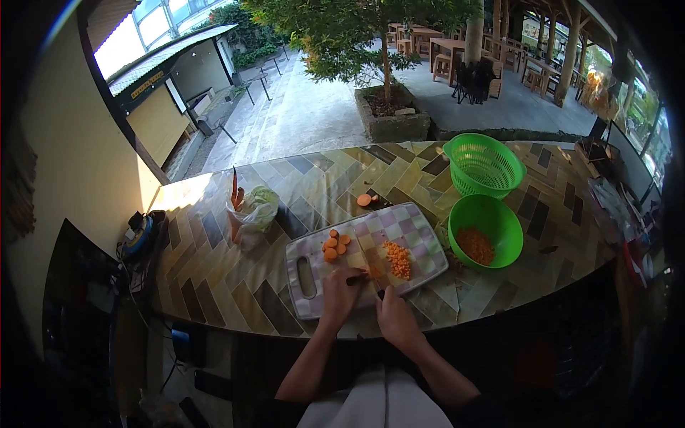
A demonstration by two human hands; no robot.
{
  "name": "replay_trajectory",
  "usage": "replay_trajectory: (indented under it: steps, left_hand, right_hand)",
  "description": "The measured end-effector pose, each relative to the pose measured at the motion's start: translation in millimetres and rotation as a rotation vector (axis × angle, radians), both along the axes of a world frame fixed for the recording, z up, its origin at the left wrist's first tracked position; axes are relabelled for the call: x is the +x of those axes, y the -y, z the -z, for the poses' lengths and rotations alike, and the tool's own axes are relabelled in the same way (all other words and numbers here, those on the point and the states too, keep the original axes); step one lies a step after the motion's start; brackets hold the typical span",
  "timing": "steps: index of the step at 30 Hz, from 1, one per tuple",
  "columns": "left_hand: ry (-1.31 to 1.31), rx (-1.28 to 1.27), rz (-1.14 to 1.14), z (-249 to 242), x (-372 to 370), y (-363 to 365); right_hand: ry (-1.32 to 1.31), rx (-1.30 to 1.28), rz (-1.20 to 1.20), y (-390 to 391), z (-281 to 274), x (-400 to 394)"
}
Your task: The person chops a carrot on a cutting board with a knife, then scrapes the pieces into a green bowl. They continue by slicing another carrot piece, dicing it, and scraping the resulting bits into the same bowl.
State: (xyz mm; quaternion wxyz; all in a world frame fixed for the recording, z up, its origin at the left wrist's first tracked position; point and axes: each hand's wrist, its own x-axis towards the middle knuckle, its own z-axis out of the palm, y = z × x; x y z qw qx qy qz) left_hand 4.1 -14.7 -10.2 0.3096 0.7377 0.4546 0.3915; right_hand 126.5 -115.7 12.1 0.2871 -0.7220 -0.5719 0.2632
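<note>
A checkered cutting board (pixel 422 230) with a handle slot lies at an angle on the table before me. My right hand (pixel 397 319) is closed around the handle of a knife (pixel 369 265), whose blade points away from me across the board. Left of the blade, my left hand (pixel 340 294) has its fingers curled down on a piece of carrot (pixel 365 271), mostly hidden by the fingers. Thick carrot slices (pixel 332 246) sit at the board's upper left. To the right of the knife is a pile of diced carrot (pixel 397 260).
A green bowl (pixel 505 217) with chopped carrot (pixel 476 247) stands right of the board, with a green strainer basket (pixel 484 167) behind it. Carrot ends (pixel 364 200) lie beyond the board. A clear plastic bag (pixel 255 208) of vegetables is at the left on the patterned table (pixel 214 274).
</note>
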Motion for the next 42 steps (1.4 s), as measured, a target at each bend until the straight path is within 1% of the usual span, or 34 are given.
replay_trajectory:
  steps: [3,6,9,12,15,18,21,27,30,33,36,39,42]
  left_hand:
    - [0.004,0.037,0.01,-5,0,-1]
    - [-0.002,0.031,0.002,-2,-2,-2]
    - [-0.015,0.071,0.0,5,-2,-4]
    - [-0.031,0.088,0.025,0,-3,-3]
    - [0.029,0.06,0.004,-3,0,2]
    - [0.042,0.028,-0.049,2,2,4]
    - [0.016,0.009,-0.036,1,1,1]
    - [0.045,-0.023,-0.016,5,-1,-1]
    - [0.007,-0.011,-0.018,-3,0,2]
    - [-0.015,0.073,0.026,0,-2,1]
    - [-0.062,0.111,0.06,2,-3,-2]
    - [-0.094,0.122,0.079,-5,-2,-2]
    - [-0.065,0.078,0.043,-5,0,1]
  right_hand:
    - [-0.025,-0.078,-0.024,13,-11,0]
    - [0.033,-0.106,-0.035,13,-11,-1]
    - [0.088,-0.125,-0.068,7,-10,2]
    - [0.142,-0.092,-0.06,-6,-5,1]
    - [0.11,-0.059,0.012,-9,-3,-5]
    - [0.017,0.005,0.006,-3,1,2]
    - [-0.024,-0.054,-0.018,7,-5,3]
    - [0.012,-0.116,-0.027,10,-14,2]
    - [0.05,-0.134,-0.003,7,-11,-7]
    - [0.137,-0.161,0.04,0,-9,-18]
    - [0.126,-0.131,0.012,-7,-12,-12]
    - [0.088,-0.107,0.028,-19,5,-10]
    - [0.053,-0.057,0.037,-11,-2,-5]
